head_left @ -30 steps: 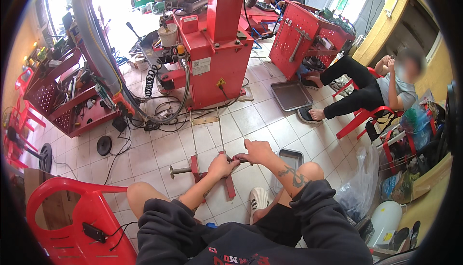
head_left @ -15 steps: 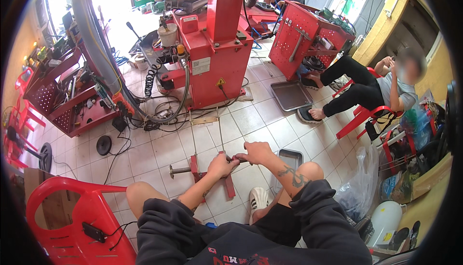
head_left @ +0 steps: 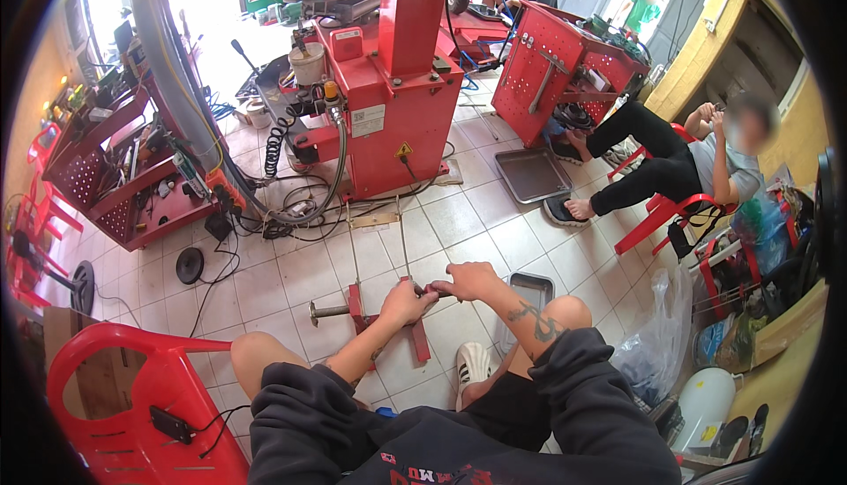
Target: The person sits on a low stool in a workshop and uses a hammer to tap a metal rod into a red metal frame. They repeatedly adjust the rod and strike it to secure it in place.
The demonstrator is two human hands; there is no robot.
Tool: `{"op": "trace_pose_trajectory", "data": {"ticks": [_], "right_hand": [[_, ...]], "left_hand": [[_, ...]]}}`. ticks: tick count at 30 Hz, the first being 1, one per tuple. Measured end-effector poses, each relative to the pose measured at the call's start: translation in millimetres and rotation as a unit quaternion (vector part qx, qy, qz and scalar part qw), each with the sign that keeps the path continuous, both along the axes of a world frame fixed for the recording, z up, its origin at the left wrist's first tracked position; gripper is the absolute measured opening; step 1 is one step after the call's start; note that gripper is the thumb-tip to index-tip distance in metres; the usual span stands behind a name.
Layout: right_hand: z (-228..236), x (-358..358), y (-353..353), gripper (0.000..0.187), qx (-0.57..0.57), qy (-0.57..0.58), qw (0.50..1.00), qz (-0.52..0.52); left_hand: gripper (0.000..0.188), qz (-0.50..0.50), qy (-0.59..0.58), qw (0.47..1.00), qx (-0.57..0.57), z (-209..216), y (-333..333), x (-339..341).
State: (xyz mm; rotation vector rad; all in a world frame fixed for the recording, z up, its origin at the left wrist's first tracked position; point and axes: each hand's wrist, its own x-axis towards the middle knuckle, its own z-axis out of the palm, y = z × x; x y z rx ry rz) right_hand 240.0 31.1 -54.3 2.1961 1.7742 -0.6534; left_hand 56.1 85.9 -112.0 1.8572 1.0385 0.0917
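My left hand and my right hand meet in front of my knees, both closed with fingertips nearly touching. Something small and dark is pinched between them, too small to make out. Below and behind my left hand stands a red metal frame on the tiled floor. A metal rod with a round end sticks out of its left side. Two thin rods run from the frame's far side toward a small wooden piece.
Ahead rises a red machine column with hoses and cables at its foot. Metal trays lie at the far right and by my right knee. A seated person is at right. A red chair stands at left.
My hands stay together in almost the same place, with only slight finger movement. In the far background, a person in green has shifted in the doorway.
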Motion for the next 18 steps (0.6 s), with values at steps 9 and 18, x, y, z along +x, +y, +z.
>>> {"op": "trace_pose_trajectory", "data": {"ticks": [9, 18], "right_hand": [[12, -5, 2, 0.072, 0.036, -0.066, 0.997, 0.025], [2, 0, 1, 0.072, -0.012, -0.022, 1.000, 0.006]], "left_hand": [[0.058, 0.010, -0.011, 1.000, -0.003, -11, 2, 0], [0.060, -0.003, -0.003, 1.000, -0.020, -2, 2, 1]]}}
